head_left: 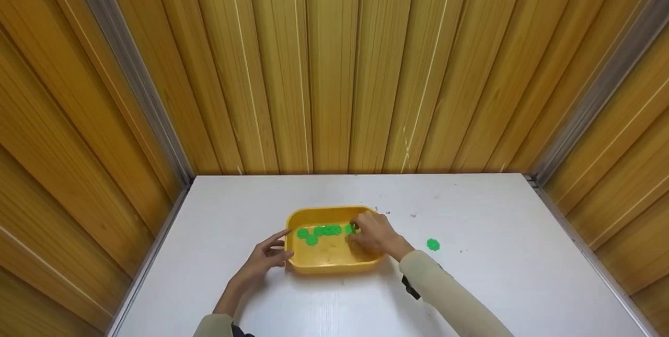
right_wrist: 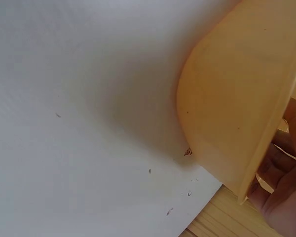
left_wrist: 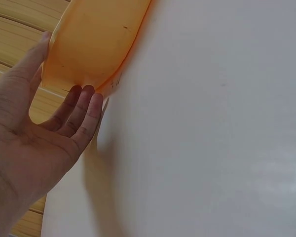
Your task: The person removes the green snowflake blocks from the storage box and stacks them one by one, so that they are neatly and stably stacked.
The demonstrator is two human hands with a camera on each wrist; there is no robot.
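Note:
A yellow plastic tray (head_left: 334,269) stands on the white table with several green flower-shaped plastic discs (head_left: 312,240) lying in it. At its left end my left hand (head_left: 264,258) touches the outer wall and rim. The left wrist view shows its relaxed fingers (left_wrist: 84,106) against the tray's wall (left_wrist: 98,44). My right hand (head_left: 373,232) reaches over the right rim, fingers curled, pinching a green disc (head_left: 349,229) inside the tray. In the right wrist view that hand (right_wrist: 286,182) is partly hidden behind the tray's wall (right_wrist: 232,98), and the disc is out of sight.
One more green disc (head_left: 433,244) lies on the white table (head_left: 502,274), right of the tray. Small dark specks mark the tabletop. Wood-patterned panels (head_left: 334,65) stand behind the table and at both sides, with grey metal posts (head_left: 141,76) at the corners.

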